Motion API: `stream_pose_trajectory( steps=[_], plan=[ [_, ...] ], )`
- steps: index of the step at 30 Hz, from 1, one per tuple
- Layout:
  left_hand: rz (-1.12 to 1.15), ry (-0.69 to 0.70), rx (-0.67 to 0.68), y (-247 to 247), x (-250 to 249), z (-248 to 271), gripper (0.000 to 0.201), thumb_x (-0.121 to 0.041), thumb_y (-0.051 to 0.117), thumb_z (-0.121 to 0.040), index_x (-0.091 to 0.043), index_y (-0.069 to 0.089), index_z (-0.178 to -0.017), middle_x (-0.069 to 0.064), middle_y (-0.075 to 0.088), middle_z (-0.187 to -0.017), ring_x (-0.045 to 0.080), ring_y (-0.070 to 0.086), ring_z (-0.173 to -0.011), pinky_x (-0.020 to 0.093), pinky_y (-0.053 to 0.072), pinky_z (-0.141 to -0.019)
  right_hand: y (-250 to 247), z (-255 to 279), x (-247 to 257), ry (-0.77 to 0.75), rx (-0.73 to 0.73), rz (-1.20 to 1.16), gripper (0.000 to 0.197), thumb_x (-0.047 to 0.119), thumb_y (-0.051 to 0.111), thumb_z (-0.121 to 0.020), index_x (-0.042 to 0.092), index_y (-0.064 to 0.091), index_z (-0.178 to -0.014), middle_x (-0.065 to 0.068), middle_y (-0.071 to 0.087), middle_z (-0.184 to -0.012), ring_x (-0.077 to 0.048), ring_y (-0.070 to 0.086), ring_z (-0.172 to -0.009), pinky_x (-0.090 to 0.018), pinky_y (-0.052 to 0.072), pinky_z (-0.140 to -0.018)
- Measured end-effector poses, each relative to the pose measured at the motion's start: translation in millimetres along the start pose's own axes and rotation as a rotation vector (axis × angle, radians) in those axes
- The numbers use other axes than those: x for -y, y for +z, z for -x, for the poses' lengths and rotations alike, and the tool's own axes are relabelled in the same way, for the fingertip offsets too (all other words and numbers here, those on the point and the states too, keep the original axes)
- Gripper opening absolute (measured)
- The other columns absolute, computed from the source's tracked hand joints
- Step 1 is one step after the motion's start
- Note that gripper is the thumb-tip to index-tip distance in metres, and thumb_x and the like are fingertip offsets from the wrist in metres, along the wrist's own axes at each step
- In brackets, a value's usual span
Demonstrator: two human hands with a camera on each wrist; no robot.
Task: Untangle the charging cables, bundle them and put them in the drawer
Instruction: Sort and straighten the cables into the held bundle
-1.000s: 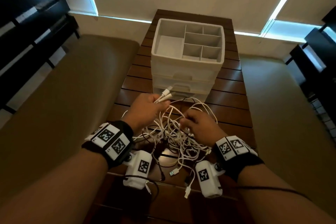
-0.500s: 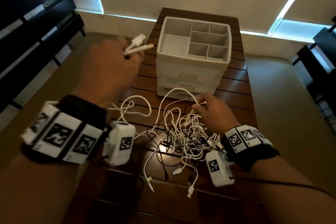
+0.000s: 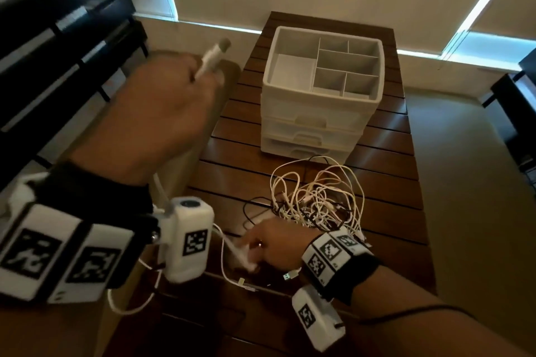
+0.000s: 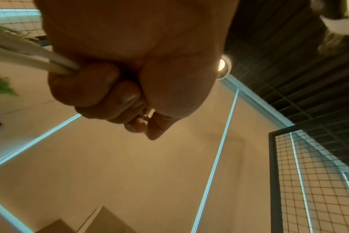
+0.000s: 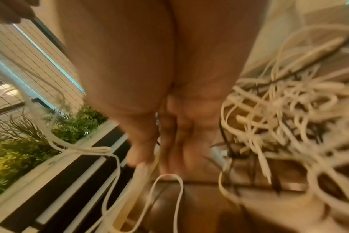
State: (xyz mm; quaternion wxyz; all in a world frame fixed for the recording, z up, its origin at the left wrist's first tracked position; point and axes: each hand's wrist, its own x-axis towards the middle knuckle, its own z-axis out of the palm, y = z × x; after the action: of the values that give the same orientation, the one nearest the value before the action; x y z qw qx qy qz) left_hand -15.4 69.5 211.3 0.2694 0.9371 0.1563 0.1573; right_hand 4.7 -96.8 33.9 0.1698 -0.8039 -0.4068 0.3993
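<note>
Cables (image 3: 316, 200) lie in a white-and-black tangle on the table (image 3: 385, 153), just in front of the drawer unit (image 3: 319, 113). Left hand (image 3: 153, 122) is up, well left of the unit, fingers (image 4: 94, 88) clenched round white cable ends (image 3: 210, 59). Right hand (image 3: 272, 243), nearest side of the tangle, pinches a white strand (image 3: 236, 252) at the table.
</note>
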Motion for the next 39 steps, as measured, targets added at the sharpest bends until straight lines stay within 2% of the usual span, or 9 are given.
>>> stream_pose_trajectory(
  steps=[3, 7, 10, 12, 15, 20, 26, 32, 39],
  plan=[
    [0.004, -0.073, 0.158, 17, 11, 9, 0.039, -0.039, 0.047, -0.098, -0.014, 0.054, -0.068, 0.004, 0.05, -0.059, 0.019, 0.047, -0.053, 0.03, 0.031, -0.05, 8, 3, -13, 0.056, 0.071, -0.021, 0.034, 0.02, 0.054, -0.095, 0.018, 0.06, -0.129, -0.003, 0.063, -0.123, -0.017, 0.06, -0.108, -0.029, 0.046, -0.095],
    [0.062, -0.198, 0.309, 31, 35, 11, 0.04, -0.034, 0.052, -0.097, -0.014, 0.052, -0.063, 0.003, 0.046, -0.057, 0.016, 0.04, -0.05, 0.029, 0.027, -0.049, -4, 14, -57, 0.286, -0.228, -0.15, 0.03, 0.018, 0.06, -0.091, 0.02, 0.063, -0.121, 0.003, 0.063, -0.12, -0.01, 0.061, -0.103, -0.024, 0.051, -0.088],
    [0.122, -0.273, 0.418, 50, 45, 18, 0.035, -0.035, 0.051, -0.098, -0.017, 0.054, -0.068, -0.001, 0.045, -0.059, 0.013, 0.039, -0.052, 0.028, 0.027, -0.049, -4, 12, -66, 0.244, -0.319, -0.279, 0.028, 0.018, 0.061, -0.091, 0.021, 0.064, -0.118, 0.007, 0.068, -0.102, -0.006, 0.066, -0.088, -0.027, 0.057, -0.082],
    [0.169, -0.288, 0.461, 62, 49, 22, 0.032, -0.033, 0.05, -0.099, -0.015, 0.057, -0.074, -0.001, 0.046, -0.061, 0.012, 0.04, -0.054, 0.027, 0.028, -0.049, 3, 3, -57, 0.206, -0.306, -0.313, 0.029, 0.018, 0.059, -0.093, 0.02, 0.062, -0.121, 0.006, 0.067, -0.108, -0.007, 0.066, -0.091, -0.026, 0.056, -0.084],
    [0.273, -0.279, 0.464, 79, 52, 27, 0.029, -0.033, 0.049, -0.099, -0.013, 0.059, -0.08, -0.001, 0.045, -0.064, 0.012, 0.04, -0.056, 0.027, 0.03, -0.052, 17, -22, -54, 0.246, -0.302, 0.002, 0.035, 0.018, 0.052, -0.095, 0.016, 0.056, -0.13, -0.003, 0.056, -0.131, -0.018, 0.056, -0.116, -0.03, 0.046, -0.098],
    [0.524, -0.365, 0.456, 110, 66, 38, 0.031, -0.031, 0.053, -0.097, -0.018, 0.055, -0.07, -0.007, 0.041, -0.053, 0.004, 0.034, -0.041, 0.022, 0.03, -0.045, 32, -37, -61, 0.405, -0.185, 0.36, 0.029, 0.007, 0.046, -0.093, 0.007, 0.055, -0.121, -0.012, 0.04, -0.134, -0.033, 0.059, -0.108, -0.042, 0.05, -0.086],
    [0.532, -0.309, 0.473, 136, 77, 48, 0.028, -0.029, 0.054, -0.097, -0.021, 0.059, -0.071, -0.014, 0.045, -0.053, 0.001, 0.037, -0.047, 0.022, 0.031, -0.052, 12, -23, -75, 0.313, -0.417, 0.085, 0.013, 0.02, 0.05, -0.093, 0.016, 0.059, -0.101, -0.007, 0.064, -0.1, -0.024, 0.062, -0.092, -0.038, 0.053, -0.081],
    [0.608, -0.325, 0.502, 154, 60, 45, 0.025, -0.037, 0.052, -0.097, -0.021, 0.062, -0.081, -0.016, 0.051, -0.057, 0.0, 0.045, -0.055, 0.023, 0.033, -0.057, 37, -19, -78, 0.369, -0.11, 0.385, 0.029, 0.021, 0.05, -0.094, 0.014, 0.054, -0.122, -0.009, 0.051, -0.127, -0.031, 0.058, -0.109, -0.042, 0.051, -0.087],
    [0.606, -0.301, 0.535, 165, 62, 38, 0.03, -0.029, 0.051, -0.098, -0.023, 0.055, -0.07, -0.019, 0.049, -0.045, -0.006, 0.043, -0.043, 0.02, 0.03, -0.051, 40, -14, -75, 0.421, -0.254, 0.291, 0.023, 0.022, 0.048, -0.094, 0.016, 0.059, -0.113, -0.007, 0.056, -0.118, -0.027, 0.059, -0.105, -0.038, 0.051, -0.085]
  ],
)
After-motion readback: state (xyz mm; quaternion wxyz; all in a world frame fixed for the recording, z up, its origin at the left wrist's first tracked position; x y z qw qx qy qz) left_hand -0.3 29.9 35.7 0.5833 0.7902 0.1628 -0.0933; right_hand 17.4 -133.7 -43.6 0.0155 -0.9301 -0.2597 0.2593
